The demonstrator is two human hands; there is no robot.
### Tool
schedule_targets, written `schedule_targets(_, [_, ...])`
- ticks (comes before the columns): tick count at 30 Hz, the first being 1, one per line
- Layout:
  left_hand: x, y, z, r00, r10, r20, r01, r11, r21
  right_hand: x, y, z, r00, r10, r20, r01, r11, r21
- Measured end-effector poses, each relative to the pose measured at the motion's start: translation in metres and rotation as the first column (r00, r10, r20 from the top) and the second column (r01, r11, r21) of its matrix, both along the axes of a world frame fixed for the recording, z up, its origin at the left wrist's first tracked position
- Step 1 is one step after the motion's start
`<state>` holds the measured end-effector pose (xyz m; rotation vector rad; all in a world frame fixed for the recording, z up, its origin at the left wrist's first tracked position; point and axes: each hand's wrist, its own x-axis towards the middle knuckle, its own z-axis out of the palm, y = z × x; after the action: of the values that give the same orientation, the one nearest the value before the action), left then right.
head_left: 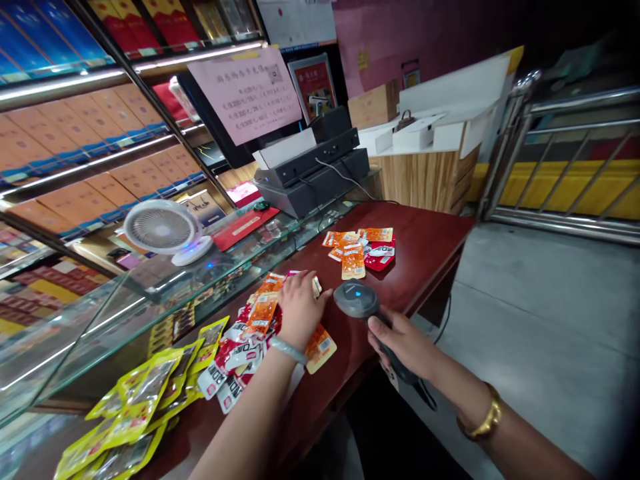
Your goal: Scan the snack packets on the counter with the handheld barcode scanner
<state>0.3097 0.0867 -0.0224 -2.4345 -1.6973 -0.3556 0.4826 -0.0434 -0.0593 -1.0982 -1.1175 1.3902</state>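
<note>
My right hand (395,340) is wrapped round the handle of a dark grey barcode scanner (356,300), its head tilted over the table and a small blue light on top. My left hand (303,300) lies on a pile of snack packets, fingers bent, with the edge of a snack packet (317,287) showing between thumb and fingers. Around it are orange packets (261,315) and red-and-white packets (245,357). One orange packet (321,348) sticks out beneath my left wrist. Farther back, a smaller group of orange packets (353,260) rests with a red packet (383,255).
Yellow packets (145,393) are heaped at the near left of the dark red table (415,230). Alongside runs a glass counter (125,300) carrying a white fan (163,228) and a dark point-of-sale machine (310,167). A metal railing (565,133) stands at right.
</note>
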Motion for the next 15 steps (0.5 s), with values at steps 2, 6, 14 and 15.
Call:
schedule_targets(2, [0.034,0.013,-0.008,0.999,-0.032,0.014,0.033,0.998,-0.054,0.009,-0.005,-0.004,0.999,-0.044,0.008,0.044,0.999,-0.013])
schedule_targets(6, [0.083,0.038,-0.022,1.0,-0.002,0.003,0.002,0.991,-0.134,0.024,-0.014,-0.013,0.993,-0.12,0.008,0.121,0.992,-0.029])
schedule_targets(14, [0.084,0.055,-0.029,0.989,0.065,0.134,-0.032,0.972,-0.231,0.035,-0.022,-0.017,0.984,-0.175,0.031,0.176,0.984,-0.032])
schedule_targets(15, [0.078,0.055,-0.029,0.981,0.067,0.18,-0.018,0.966,-0.258,0.035,-0.022,-0.017,0.984,-0.177,0.035,0.178,0.984,-0.032])
